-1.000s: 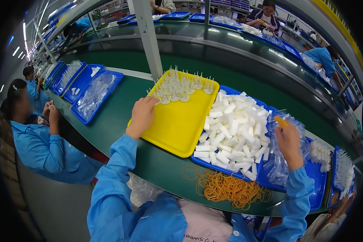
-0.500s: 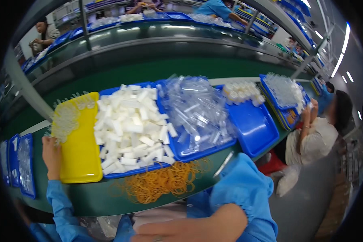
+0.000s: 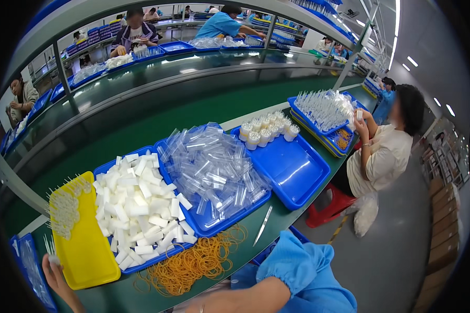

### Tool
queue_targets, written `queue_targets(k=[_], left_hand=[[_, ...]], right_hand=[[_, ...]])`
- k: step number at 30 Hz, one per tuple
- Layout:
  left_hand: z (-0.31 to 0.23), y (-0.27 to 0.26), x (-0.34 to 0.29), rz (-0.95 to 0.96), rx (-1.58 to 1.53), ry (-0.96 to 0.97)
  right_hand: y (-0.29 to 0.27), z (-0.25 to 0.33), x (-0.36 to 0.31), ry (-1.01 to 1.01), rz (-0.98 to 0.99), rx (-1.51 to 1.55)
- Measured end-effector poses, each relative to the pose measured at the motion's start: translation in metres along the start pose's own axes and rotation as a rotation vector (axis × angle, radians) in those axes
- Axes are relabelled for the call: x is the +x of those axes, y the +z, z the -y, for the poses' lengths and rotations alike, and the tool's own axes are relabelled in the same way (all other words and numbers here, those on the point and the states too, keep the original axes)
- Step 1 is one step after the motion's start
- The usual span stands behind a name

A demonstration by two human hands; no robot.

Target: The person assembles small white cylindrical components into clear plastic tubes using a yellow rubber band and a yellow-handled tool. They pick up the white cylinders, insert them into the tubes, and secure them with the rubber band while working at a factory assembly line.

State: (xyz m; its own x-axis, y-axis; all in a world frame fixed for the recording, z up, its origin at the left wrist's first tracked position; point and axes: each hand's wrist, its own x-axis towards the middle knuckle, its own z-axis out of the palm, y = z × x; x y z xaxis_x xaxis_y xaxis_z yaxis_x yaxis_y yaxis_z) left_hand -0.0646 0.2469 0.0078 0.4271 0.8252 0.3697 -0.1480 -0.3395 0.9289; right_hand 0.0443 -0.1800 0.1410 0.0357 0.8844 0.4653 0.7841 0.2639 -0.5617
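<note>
At the lower left, my left hand (image 3: 59, 281) pinches a small white piece with thin upright spikes (image 3: 52, 256), beside the yellow tray (image 3: 91, 261). Similar spiky whitish parts (image 3: 65, 214) stand in that tray's far left part. My right hand (image 3: 203, 305) is mostly cut off by the lower edge, its fingers out of sight. White foam blocks (image 3: 141, 208) heap up in a blue tray right of the yellow one. Clear plastic sleeves (image 3: 209, 167) fill the adjoining blue tray. Orange rubber bands (image 3: 188, 266) lie piled along the near table edge.
Metal tweezers (image 3: 263, 225) lie right of the rubber bands. A blue tray (image 3: 297, 180) has white round bundles (image 3: 266, 130) at its far end. To the right, a co-worker (image 3: 384, 151) sits by stacked trays (image 3: 318, 117). A metal rail (image 3: 21, 182) crosses the left side.
The view has swung, showing more of the right side. My left hand has come away from the spiky parts in the yellow tray with a piece in its fingers. My right hand has dropped lower.
</note>
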Motion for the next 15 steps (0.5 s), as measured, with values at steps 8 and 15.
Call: queue_targets(k=[8,15], left_hand=[[-0.035,-0.016,-0.042,0.596,-0.481,-0.357],[-0.065,0.033,-0.08,0.642,-0.268,-0.191]], right_hand=[[0.045,-0.016,-0.052,0.151,-0.056,0.796],[0.029,-0.015,-0.053,0.311,0.171,0.794]])
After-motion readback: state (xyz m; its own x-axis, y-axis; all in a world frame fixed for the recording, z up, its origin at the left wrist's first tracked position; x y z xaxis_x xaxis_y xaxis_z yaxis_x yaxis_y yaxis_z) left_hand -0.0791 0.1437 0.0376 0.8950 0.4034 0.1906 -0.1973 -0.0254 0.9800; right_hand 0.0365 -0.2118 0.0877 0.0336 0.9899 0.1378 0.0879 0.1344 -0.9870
